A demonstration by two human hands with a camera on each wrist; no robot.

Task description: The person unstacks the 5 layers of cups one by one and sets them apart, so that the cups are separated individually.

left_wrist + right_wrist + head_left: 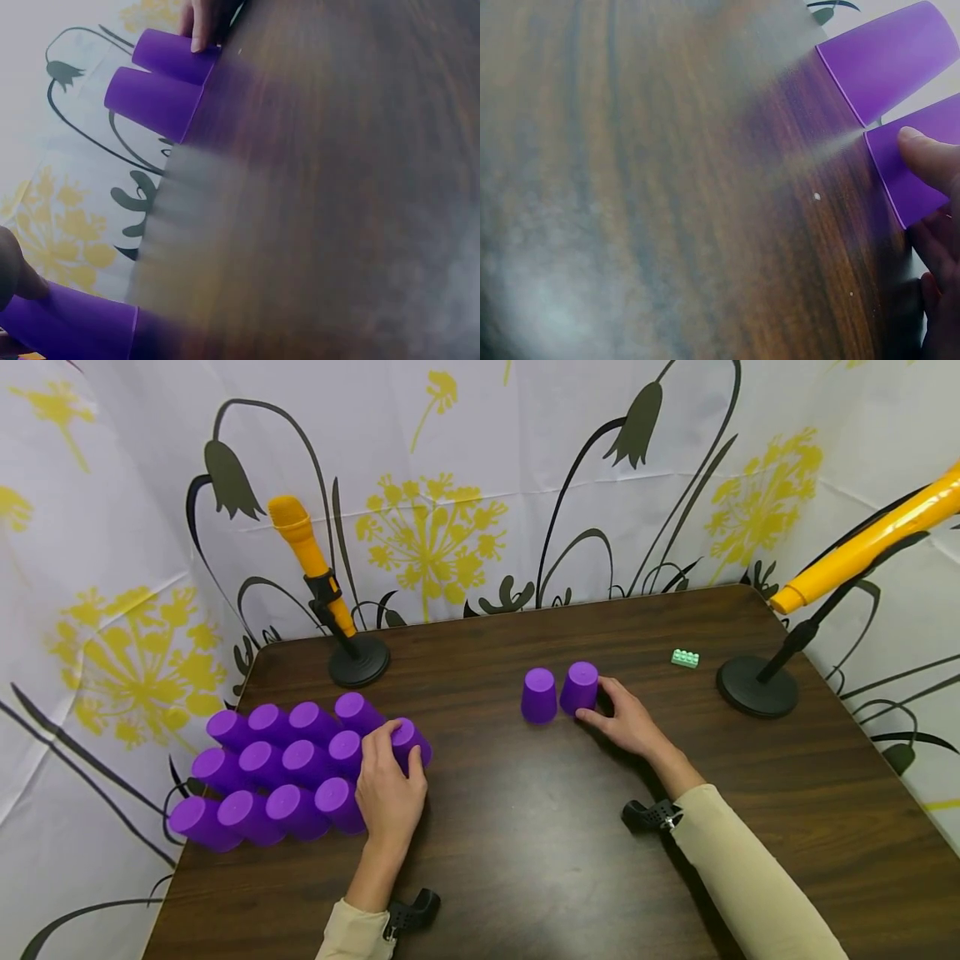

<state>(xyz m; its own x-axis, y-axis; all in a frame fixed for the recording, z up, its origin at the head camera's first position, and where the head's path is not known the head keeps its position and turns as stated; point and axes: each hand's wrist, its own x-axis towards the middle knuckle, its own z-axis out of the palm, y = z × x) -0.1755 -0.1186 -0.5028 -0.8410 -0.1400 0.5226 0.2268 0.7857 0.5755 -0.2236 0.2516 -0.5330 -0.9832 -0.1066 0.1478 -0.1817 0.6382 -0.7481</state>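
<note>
My right hand (628, 718) grips an upside-down purple cup (580, 687) by its side; in the right wrist view the thumb (922, 154) lies along its wall. A second purple cup (539, 695) stands mouth down, close on its left. At the left of the table my left hand (390, 793) holds another purple cup (411, 741), the rightmost of a group, between thumb and fingers. That cup (71, 322) also shows at the lower left of the left wrist view. Several more inverted purple cups (307, 764) stand close together in rows to its left.
A yellow microphone (300, 539) on a black stand (359, 661) is at the back left. Another black stand (757, 687) at the right bears a yellow tube (870, 539). A small green toy brick (685, 658) lies near it on the brown wooden table (517, 860). A patterned curtain (480, 443) hangs behind.
</note>
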